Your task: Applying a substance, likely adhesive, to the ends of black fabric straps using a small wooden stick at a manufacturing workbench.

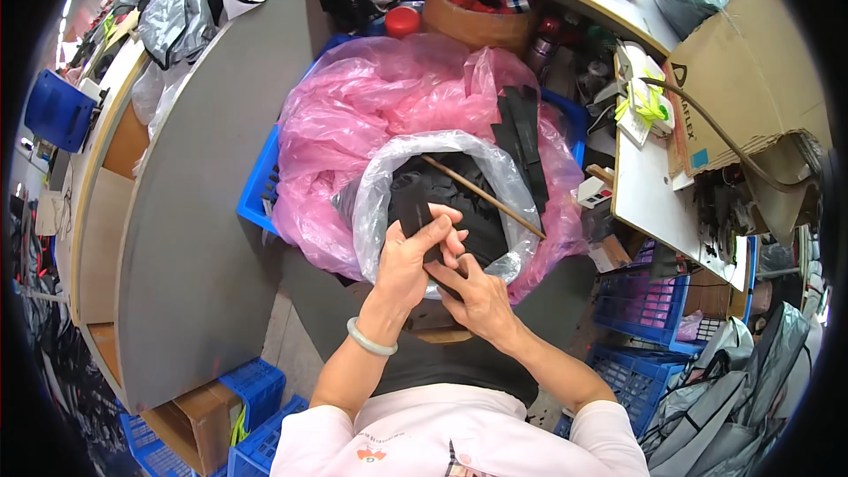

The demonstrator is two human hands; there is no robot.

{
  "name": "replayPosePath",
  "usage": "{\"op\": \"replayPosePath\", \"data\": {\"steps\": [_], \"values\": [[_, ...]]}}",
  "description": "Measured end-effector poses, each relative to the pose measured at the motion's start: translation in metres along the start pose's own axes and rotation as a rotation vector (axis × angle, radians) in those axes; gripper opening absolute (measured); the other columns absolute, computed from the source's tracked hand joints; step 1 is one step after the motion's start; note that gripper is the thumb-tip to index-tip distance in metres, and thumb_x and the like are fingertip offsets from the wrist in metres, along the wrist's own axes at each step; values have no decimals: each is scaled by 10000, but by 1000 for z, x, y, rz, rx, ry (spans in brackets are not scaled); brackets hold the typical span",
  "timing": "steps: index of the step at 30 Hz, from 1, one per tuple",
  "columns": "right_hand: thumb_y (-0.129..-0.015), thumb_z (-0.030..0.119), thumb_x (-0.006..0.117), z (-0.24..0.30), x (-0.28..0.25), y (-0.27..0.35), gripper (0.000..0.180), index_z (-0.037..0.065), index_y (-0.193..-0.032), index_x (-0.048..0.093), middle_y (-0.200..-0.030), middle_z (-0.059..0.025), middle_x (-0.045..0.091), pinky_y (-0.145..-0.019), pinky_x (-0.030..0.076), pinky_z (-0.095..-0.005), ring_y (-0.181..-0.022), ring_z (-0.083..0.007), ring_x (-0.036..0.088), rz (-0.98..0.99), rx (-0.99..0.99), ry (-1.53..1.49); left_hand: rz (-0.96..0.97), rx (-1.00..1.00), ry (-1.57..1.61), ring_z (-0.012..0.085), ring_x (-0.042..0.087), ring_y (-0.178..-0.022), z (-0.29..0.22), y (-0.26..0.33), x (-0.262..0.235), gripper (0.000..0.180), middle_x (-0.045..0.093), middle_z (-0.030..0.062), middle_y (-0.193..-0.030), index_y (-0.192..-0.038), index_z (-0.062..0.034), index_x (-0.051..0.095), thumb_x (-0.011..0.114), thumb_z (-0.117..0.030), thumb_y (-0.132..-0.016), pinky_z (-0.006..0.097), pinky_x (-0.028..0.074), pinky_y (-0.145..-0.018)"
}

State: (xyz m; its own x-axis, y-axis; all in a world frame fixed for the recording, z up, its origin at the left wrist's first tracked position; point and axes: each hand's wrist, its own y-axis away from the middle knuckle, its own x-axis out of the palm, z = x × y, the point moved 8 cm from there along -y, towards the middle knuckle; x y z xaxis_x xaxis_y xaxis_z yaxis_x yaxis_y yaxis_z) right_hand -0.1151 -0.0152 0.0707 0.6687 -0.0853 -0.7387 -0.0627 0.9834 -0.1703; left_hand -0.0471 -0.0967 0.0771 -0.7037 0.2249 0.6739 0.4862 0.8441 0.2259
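My left hand [408,261], with a pale bangle [371,337] at its wrist, is wrapped around a flat black strip [412,205] that looks like folded fabric. Just below and to the right, the fingers of my right hand [484,305] are closed on the lower end of the same strip. Both hands are over the near rim of a clear plastic bag [375,203]. Black pieces [473,230] fill this bag, and a thin wooden stick [486,197] lies slantwise across its mouth.
Pink plastic sheeting [344,115] surrounds the bag inside a blue crate [258,181]. More black strips [521,141] lie on it at right. A grey panel [203,212] stands at left. Beyond are a round brown container [477,18] and a red lid [402,21]. Blue baskets [640,300] stand at right.
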Motion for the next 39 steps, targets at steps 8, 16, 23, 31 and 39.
{"op": "replayPosePath", "data": {"steps": [8,16,23,31,39], "values": [[-665,32,610,4,-1,-11,560,239,-1183,572,-951,-150,552,-462,489,-395,-602,-326,612,-103,-13,-67,173,33,-152,159,607,-642,-13,-1,13,226,628,102,-743,-985,18,596,558,-186,-895,326,472,-845],[-629,-7,640,46,-33,-34,470,99,-1085,600,-989,-159,612,-628,487,-412,-816,-350,619,-256,-232,-111,185,34,96,295,642,-763,-4,18,36,177,626,140,-749,-972,17,553,484,-137,-919,455,420,-953],[-639,90,737,28,-42,-2,244,63,-872,669,-961,-130,573,-623,501,-357,-716,-280,612,-179,-250,-201,198,155,152,105,497,-509,-26,12,21,152,524,35,-590,-867,17,604,559,-127,-893,270,444,-517],[-644,55,741,60,-137,-33,388,76,-1024,668,-918,-95,525,-688,448,-299,-785,-206,542,-222,-281,-306,293,320,-677,57,511,-578,-23,30,51,156,603,25,-683,-930,-8,636,674,-76,-794,214,402,-513],[-663,0,753,59,-112,-8,177,11,-786,627,-750,-85,572,-511,413,-231,-560,-151,517,-382,-298,-316,-36,934,-1179,269,476,-535,-39,52,56,310,448,90,-614,-728,-35,482,758,-86,-596,357,376,-489]]}}
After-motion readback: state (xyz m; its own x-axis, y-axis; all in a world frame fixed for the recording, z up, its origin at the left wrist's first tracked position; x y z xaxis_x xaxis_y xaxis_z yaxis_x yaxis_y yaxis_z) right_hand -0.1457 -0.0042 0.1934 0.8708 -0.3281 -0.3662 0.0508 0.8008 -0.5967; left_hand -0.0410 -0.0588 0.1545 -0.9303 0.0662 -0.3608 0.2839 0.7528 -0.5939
